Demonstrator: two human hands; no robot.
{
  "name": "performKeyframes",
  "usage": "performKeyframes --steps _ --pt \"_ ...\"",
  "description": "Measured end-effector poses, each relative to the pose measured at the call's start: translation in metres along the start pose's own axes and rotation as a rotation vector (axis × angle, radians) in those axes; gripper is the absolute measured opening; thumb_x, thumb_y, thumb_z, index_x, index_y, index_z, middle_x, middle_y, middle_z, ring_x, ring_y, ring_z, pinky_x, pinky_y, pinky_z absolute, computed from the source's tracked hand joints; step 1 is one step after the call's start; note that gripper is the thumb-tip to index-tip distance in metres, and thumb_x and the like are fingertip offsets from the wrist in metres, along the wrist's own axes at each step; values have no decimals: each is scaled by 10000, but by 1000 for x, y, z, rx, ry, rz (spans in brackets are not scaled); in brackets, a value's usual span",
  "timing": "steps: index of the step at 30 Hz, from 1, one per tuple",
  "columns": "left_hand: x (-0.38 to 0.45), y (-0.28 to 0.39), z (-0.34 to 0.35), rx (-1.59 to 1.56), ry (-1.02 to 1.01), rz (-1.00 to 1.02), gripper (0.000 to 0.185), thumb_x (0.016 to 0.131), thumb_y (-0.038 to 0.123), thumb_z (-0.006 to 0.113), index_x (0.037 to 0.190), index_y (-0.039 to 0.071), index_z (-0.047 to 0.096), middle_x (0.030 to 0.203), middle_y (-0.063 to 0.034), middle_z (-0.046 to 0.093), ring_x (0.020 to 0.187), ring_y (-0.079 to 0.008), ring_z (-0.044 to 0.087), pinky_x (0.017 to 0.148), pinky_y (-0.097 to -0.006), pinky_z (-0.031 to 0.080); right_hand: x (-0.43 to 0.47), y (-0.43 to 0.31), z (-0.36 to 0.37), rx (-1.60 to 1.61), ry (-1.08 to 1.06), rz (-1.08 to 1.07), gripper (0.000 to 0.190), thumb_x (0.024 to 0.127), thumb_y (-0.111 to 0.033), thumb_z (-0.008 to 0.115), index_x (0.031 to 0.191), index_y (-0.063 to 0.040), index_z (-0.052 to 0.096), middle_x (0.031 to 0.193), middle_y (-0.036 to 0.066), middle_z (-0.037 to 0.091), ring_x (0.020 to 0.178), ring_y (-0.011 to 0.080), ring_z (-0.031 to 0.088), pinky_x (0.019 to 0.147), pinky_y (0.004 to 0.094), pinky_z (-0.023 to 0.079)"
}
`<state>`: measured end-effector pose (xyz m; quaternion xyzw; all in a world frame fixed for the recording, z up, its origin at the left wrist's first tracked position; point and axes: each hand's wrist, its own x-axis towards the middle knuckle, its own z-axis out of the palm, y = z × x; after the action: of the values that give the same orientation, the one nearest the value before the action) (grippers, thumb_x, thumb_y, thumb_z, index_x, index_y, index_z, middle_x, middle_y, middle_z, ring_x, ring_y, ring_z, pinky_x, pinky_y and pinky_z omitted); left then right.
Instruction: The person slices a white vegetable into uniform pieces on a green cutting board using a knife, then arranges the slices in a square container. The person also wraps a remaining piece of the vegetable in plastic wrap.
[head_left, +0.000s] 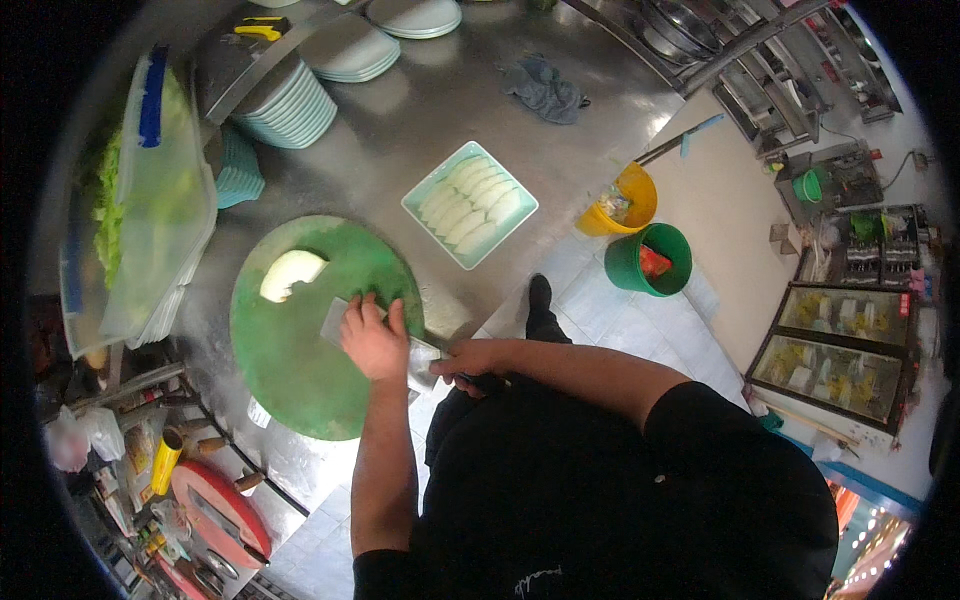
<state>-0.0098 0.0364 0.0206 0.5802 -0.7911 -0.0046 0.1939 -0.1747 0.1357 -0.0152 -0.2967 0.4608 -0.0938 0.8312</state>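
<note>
A round green cutting board lies on the steel counter, with a curved pale piece of peeled melon or gourd near its upper left. In my right hand is the dark handle of a broad-bladed kitchen knife, at the board's right edge. My left hand rests on the flat of the blade over the board, fingers spread; what lies beneath it is hidden. Up and to the right of the board stands a square pale-green dish holding overlapping pale slices in rows.
Stacked plates and a grey cloth are on the counter's far side. A clear tub with leafy greens stands left. Yellow and green buckets are beyond the counter's right edge. A red board with a knife lies lower left.
</note>
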Motion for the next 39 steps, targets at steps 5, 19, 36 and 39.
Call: performKeyframes --steps 5,19,36,39 --pt "-9 -28 2 118 -67 5 380 913 442 684 1133 132 690 1068 -83 622 962 -326 590 800 -469 471 5 2 0 21 17 28 602 986 -588 571 904 3 650 630 98 635 521 238 627 523 393 496" --pt "-18 -25 -11 63 15 -30 476 995 434 583 1279 53 614 1296 -171 597 1176 -388 564 947 -502 452 4 0 -1 34 23 20 522 990 -501 620 981 21 623 691 121 641 548 239 641 500 392 507" --pt "-8 -40 14 76 -37 -89 600 996 455 554 1381 -5 558 1430 -246 536 1304 -441 498 1104 -522 391 9 9 -2 -14 43 14 591 990 -548 596 1069 37 621 758 125 658 595 217 650 548 371 525" --pt "-9 -41 15 122 -89 -68 675 985 480 558 1425 -30 509 1469 -259 501 1351 -448 457 1144 -531 343 12 10 -2 -50 95 63 667 977 -618 562 1108 30 652 805 135 696 617 233 670 606 397 546"
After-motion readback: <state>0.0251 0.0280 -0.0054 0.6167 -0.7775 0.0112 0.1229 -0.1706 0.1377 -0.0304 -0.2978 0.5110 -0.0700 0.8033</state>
